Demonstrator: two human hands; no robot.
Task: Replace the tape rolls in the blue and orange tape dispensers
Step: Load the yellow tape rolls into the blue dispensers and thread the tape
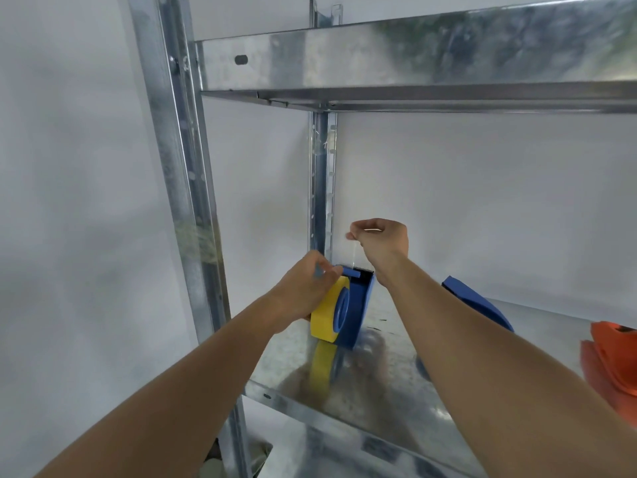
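Lower centre of frame: we steady the blue plastic tape dispenser, yellow-cored tape roll mounted, on the galvanised metal shelf. Left hand fingers curl around its top. Right hand pinches the clear tape strip above the cutter. Risk: strip tearing or self-sticking if pulled crooked.

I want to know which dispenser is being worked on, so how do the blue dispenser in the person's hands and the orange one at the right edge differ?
The blue dispenser stands upright with a yellow roll mounted on it; the orange dispenser shows no roll and is cut off by the frame. The left hand steadies the blue dispenser while the right hand pulls clear tape up from it; no hand touches the orange one. Both sit on the same metal shelf.
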